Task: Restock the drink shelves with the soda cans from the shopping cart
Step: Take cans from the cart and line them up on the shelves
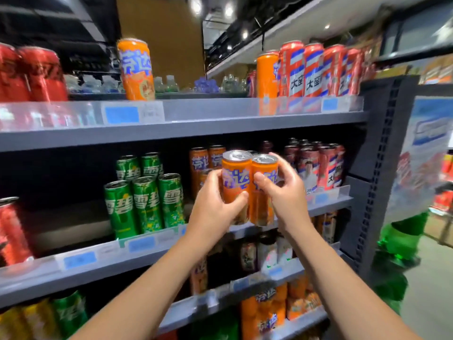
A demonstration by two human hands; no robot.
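Observation:
Two tall orange soda cans stand side by side at the front edge of the middle shelf [326,208]. My left hand [215,202] grips the left orange can [235,177], thumb across its front. My right hand [282,190] grips the right orange can [266,212] from the right side. More orange cans [199,165] stand right behind them on the same shelf. The shopping cart is out of view.
Green soda cans [144,200] fill the shelf to the left, red cans [12,231] further left. Red-white-blue cans [318,165] stand to the right. The top shelf [220,119] carries a lone orange can [136,69], red cans and more striped cans. A grey upright [377,182] ends the rack.

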